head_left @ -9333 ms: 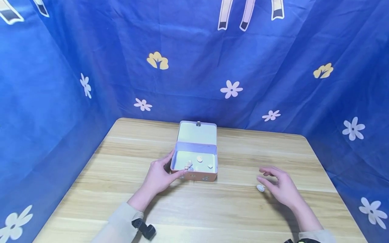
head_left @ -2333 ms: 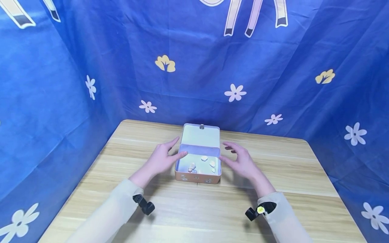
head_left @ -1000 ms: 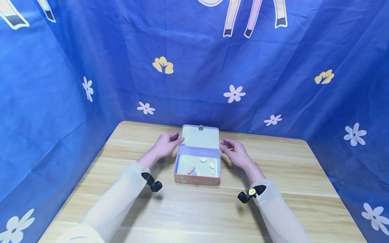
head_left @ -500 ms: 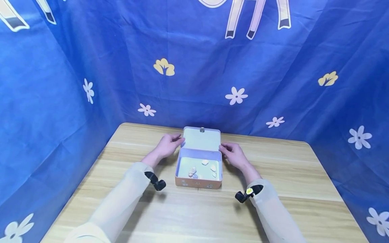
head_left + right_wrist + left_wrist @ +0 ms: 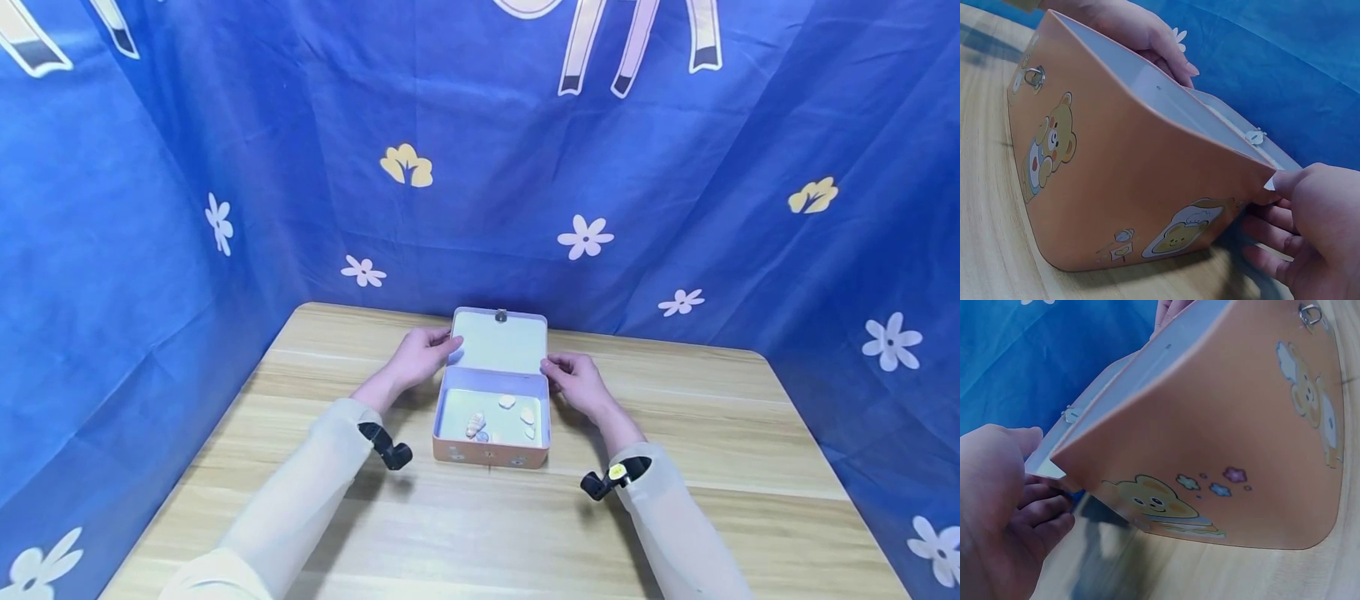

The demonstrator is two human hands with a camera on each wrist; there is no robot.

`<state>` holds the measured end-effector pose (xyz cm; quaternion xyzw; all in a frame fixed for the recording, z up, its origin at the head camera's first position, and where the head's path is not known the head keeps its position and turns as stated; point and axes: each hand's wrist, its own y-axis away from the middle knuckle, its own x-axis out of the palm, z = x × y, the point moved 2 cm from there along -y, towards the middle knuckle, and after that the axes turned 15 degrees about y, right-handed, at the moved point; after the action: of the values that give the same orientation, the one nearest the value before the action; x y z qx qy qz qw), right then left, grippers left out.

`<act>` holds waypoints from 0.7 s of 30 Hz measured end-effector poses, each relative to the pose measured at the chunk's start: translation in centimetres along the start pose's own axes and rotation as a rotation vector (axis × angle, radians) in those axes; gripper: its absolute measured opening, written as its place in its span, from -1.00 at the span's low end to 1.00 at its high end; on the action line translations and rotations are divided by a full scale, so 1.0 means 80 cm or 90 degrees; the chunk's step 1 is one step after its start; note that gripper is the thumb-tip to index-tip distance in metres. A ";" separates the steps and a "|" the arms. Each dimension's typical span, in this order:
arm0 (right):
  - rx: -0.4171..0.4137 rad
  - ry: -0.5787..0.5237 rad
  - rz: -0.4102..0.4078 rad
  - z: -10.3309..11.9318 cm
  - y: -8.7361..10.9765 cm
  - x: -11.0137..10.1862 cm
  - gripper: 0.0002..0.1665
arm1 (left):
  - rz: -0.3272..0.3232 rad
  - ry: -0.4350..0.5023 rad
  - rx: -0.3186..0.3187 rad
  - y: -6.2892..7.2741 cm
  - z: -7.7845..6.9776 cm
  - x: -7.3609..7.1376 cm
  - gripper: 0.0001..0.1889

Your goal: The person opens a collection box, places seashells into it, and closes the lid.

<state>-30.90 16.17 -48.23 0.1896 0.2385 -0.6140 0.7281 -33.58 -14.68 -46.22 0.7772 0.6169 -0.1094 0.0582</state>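
An orange tin box [image 5: 491,454] printed with cartoon bears stands on the table, its hinged lid [image 5: 500,342] tipped back. Inside lie several seashells: a spiral one [image 5: 476,424], a bluish shell [image 5: 482,437] beside it, and pale shells [image 5: 527,415] to the right and rear. My left hand [image 5: 420,358] holds the lid's left edge, thumb on the inner face and fingers behind, as the left wrist view confirms. At the lid's right edge, near the hinge, my right hand [image 5: 579,382] pinches it; in the right wrist view its other fingers are bent below the lid.
The light wooden table [image 5: 487,533] extends around the box. A blue patterned cloth [image 5: 480,208] hangs close behind the box and along both sides. A metal clasp [image 5: 501,316] sits on the lid's far edge.
A shell lying on the table at right is now inside the box. Both hands have come to the lid's sides and gripped it. The lid's far edge has risen slightly.
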 end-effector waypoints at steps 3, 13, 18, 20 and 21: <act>0.003 0.006 -0.007 0.001 0.000 -0.001 -0.61 | -0.002 0.008 0.003 0.000 -0.003 0.000 -0.38; -0.019 0.039 -0.044 0.000 -0.002 -0.006 -0.65 | 0.004 0.008 0.029 -0.001 -0.012 -0.004 -0.33; -0.039 0.056 -0.047 0.006 -0.002 -0.011 -0.66 | 0.005 0.011 0.031 0.002 -0.021 -0.005 -0.31; -0.046 0.059 -0.052 0.008 -0.001 -0.013 -0.67 | 0.005 0.016 0.034 0.004 -0.025 -0.005 -0.32; -0.048 0.059 -0.055 0.009 -0.001 -0.014 -0.67 | 0.005 0.019 0.035 0.005 -0.027 -0.005 -0.33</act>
<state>-31.07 16.62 -47.00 0.1796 0.3027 -0.6262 0.6957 -33.10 -14.65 -44.08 0.7827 0.6111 -0.1147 0.0284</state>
